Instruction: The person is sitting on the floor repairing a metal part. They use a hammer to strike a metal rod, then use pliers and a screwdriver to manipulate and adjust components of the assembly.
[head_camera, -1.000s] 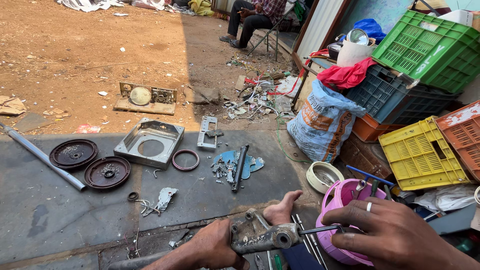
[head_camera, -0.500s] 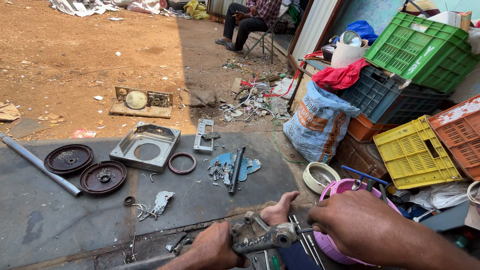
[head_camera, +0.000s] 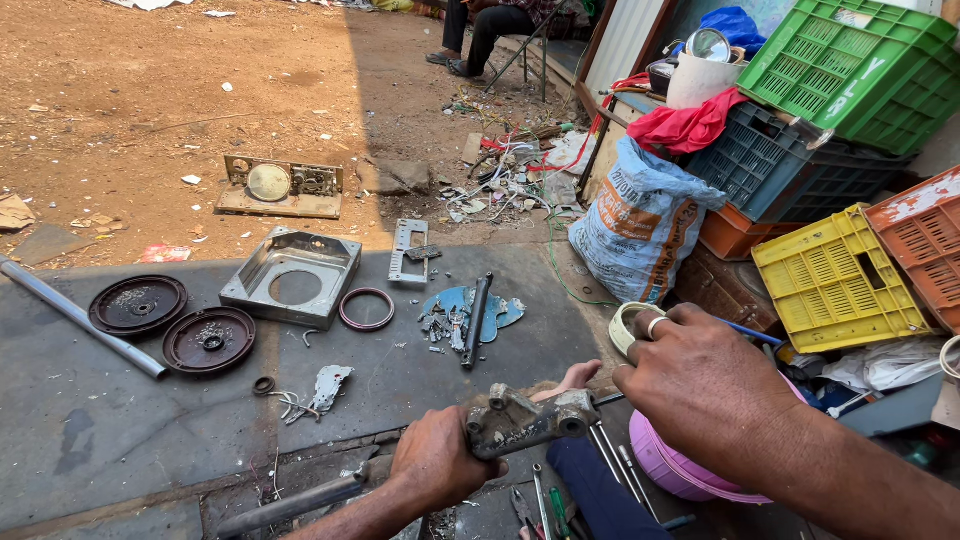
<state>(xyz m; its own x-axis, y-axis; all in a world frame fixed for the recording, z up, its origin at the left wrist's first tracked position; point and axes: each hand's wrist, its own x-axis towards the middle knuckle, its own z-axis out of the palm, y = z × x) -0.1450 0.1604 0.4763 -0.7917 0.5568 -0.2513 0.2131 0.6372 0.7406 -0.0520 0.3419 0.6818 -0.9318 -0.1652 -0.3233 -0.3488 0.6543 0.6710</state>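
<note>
I see a square grey metal housing (head_camera: 291, 275) with a round hole lying on the dark slab (head_camera: 120, 420), far from both hands. My right hand (head_camera: 700, 385) hovers curled, grip unclear. My left hand (head_camera: 437, 460) clamps a grimy grey cast-metal bracket (head_camera: 525, 418), raised at centre bottom.

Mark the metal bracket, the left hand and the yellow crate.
metal bracket (head_camera: 525, 420), head view, middle of its body
left hand (head_camera: 437, 465), head view, back of the hand
yellow crate (head_camera: 835, 285), head view, slatted side
</note>
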